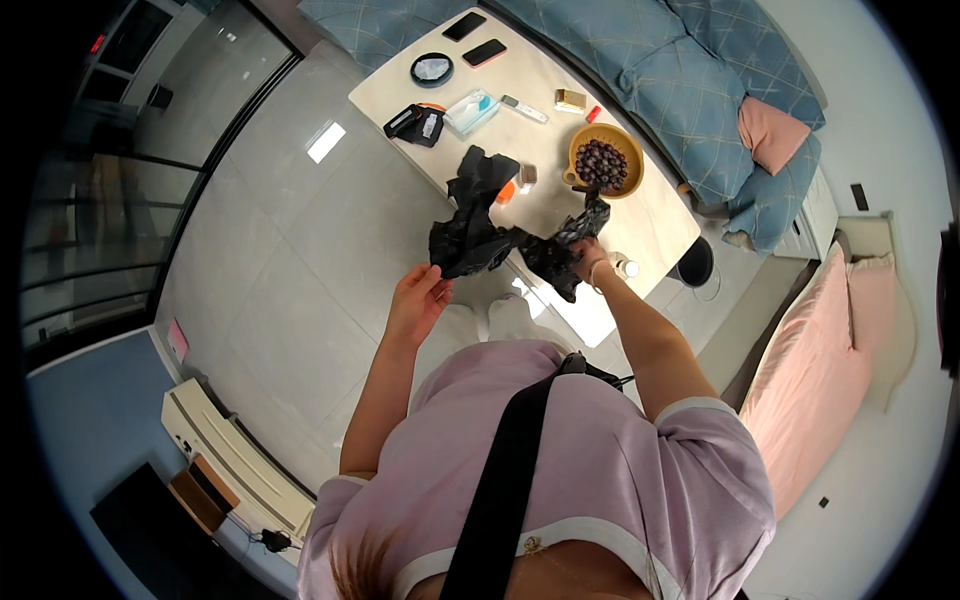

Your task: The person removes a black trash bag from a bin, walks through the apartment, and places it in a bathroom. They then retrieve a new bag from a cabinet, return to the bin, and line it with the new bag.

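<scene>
A crumpled black plastic bag (468,225) is stretched between my two hands at the near edge of the table. My left hand (418,300) pinches its lower left corner, over the floor beside the table. Closed around the gathered right end is my right hand (590,262), its fingers partly covered by the plastic. Just beyond the right part of the bag, a yellow bowl with a handle (632,150) holds dark grapes (602,165). A bottle with a white cap (625,266) stands close by my right wrist. An orange round thing (506,192) shows partly behind the bag, next to a small brown box (527,178).
On the pale table (660,228) lie two phones (485,52), a round dark dish (432,69), a tissue pack (471,112), a black device (415,125), a white remote (525,109) and a small box (570,100). A blue sofa (660,90) runs behind; a black bin (694,262) stands right.
</scene>
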Demonstrator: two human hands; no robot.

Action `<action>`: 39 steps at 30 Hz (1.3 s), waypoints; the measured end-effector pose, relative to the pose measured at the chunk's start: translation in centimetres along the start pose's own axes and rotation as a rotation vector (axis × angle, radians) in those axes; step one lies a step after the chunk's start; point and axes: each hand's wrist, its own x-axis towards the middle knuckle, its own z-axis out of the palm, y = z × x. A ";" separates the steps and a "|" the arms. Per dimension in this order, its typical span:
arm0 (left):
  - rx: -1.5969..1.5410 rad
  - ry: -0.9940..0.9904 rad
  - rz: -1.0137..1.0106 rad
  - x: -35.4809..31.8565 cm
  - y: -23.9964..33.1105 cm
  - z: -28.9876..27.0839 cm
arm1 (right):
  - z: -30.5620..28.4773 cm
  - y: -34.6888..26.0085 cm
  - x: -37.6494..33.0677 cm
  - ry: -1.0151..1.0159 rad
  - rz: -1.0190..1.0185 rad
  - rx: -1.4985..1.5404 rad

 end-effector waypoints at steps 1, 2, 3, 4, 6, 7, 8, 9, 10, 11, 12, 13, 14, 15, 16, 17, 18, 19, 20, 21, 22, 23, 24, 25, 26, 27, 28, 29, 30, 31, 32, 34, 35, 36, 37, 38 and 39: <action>0.013 0.005 0.000 -0.1 0.2 0.1 | 0.0 -1.3 -0.6 0.067 -0.080 -0.074; 0.035 0.012 0.005 -0.1 0.4 0.1 | 0.2 -2.0 -0.1 0.131 -0.151 0.032; 0.054 0.019 0.014 0.1 0.7 0.0 | 0.4 -2.9 0.7 0.193 -0.226 0.139; 0.067 0.045 0.034 0.1 1.1 -0.7 | -1.5 -6.7 1.0 0.185 -0.284 0.342; 0.108 0.028 0.074 0.4 1.5 -1.8 | -6.0 -15.1 -0.4 0.184 -0.354 0.632; 0.129 0.019 0.091 0.5 1.8 -2.7 | -7.9 -18.8 -1.1 0.168 -0.423 0.713; 0.130 0.000 0.110 0.7 2.1 -3.8 | -9.3 -22.5 -2.0 0.140 -0.515 0.768; 0.132 -0.023 0.131 1.0 2.5 -5.0 | -10.0 -25.9 -2.4 0.114 -0.606 0.821; 0.145 -0.058 0.154 1.3 3.2 -5.7 | -9.9 -28.2 -2.4 0.128 -0.711 0.787; 0.121 -0.058 0.151 1.4 4.2 -6.1 | -10.0 -30.2 -2.5 0.066 -0.732 0.705; 0.088 -0.059 0.146 1.5 5.4 -6.7 | -9.1 -32.2 -2.1 -0.080 -0.660 0.712; 0.057 -0.061 0.142 1.6 6.8 -7.3 | -8.2 -34.1 -1.6 -0.223 -0.585 0.714; -0.004 -0.041 0.138 1.7 8.5 -7.7 | -6.2 -35.5 -0.5 -0.377 -0.545 0.805; -0.068 -0.014 0.135 1.4 10.5 -8.6 | -5.1 -37.9 -0.2 -0.395 -0.570 0.700; -0.132 0.012 0.132 1.3 12.3 -10.0 | -4.3 -40.3 0.0 -0.394 -0.582 0.561; -0.109 -0.010 0.144 1.3 14.1 -12.0 | -3.7 -43.1 0.2 -0.389 -0.594 0.422; -0.093 -0.034 0.158 1.3 16.0 -14.0 | -1.9 -45.3 1.0 -0.396 -0.606 0.475; -0.081 -0.057 0.179 1.6 18.0 -15.6 | -0.1 -47.3 1.8 -0.402 -0.563 0.544; -0.058 -0.065 0.200 1.8 20.1 -17.2 | 1.2 -49.5 2.9 -0.412 -0.580 0.640; -0.031 -0.063 0.213 1.7 21.8 -19.0 | 2.2 -51.7 3.4 -0.429 -0.586 0.745; 0.007 -0.062 0.228 1.7 23.8 -20.8 | 2.9 -54.2 4.1 -0.503 -0.571 0.750; -0.035 -0.078 0.238 2.1 25.5 -22.7 | 3.4 -56.5 4.8 -0.577 -0.554 0.753; -0.071 -0.097 0.237 2.3 26.8 -24.6 | 3.8 -58.6 5.2 -0.645 -0.526 0.762; -0.106 -0.117 0.234 2.5 28.2 -26.2 | 4.1 -60.8 5.7 -0.686 -0.525 0.782; -0.178 -0.122 0.224 2.6 29.6 -27.8 | 4.2 -63.0 6.1 -0.725 -0.522 0.802; -0.251 -0.128 0.216 2.7 31.1 -29.0 | 4.2 -65.0 6.8 -0.764 -0.519 0.821; -0.323 -0.136 0.207 3.0 32.6 -30.1 | 4.2 -66.8 7.7 -0.861 -0.378 0.889; -0.386 -0.086 0.255 3.4 34.2 -31.5 | 4.1 -68.6 8.5 -0.876 -0.297 0.961; -0.451 -0.043 0.299 4.1 35.6 -32.7 | 4.1 -69.6 9.8 -0.899 -0.182 1.131; -0.517 0.002 0.343 4.7 37.1 -33.9 | 4.0 -70.6 11.3 -0.915 -0.062 1.299; -0.569 0.052 0.364 5.2 38.8 -35.1 | 4.3 -71.0 13.4 -0.933 0.023 1.446; -0.471 0.135 0.403 6.6 42.5 -36.1 | 4.2 -74.6 15.9 -0.911 0.111 1.410; -0.421 0.176 0.423 7.6 44.3 -36.5 | 4.3 -76.3 17.1 -0.932 0.142 1.365; -0.331 0.124 0.449 9.1 45.6 -37.1 | 5.0 -78.1 18.2 -0.946 0.117 1.252; -0.256 0.143 0.462 10.7 46.8 -37.4 | 5.9 -80.3 19.5 -0.963 0.087 1.139; -0.089 0.184 0.453 12.1 48.2 -37.6 | 7.5 -81.8 21.5 -1.040 -0.022 1.026; 0.081 0.221 0.440 13.4 50.3 -37.4 | 8.0 -84.2 23.0 -1.027 -0.078 0.928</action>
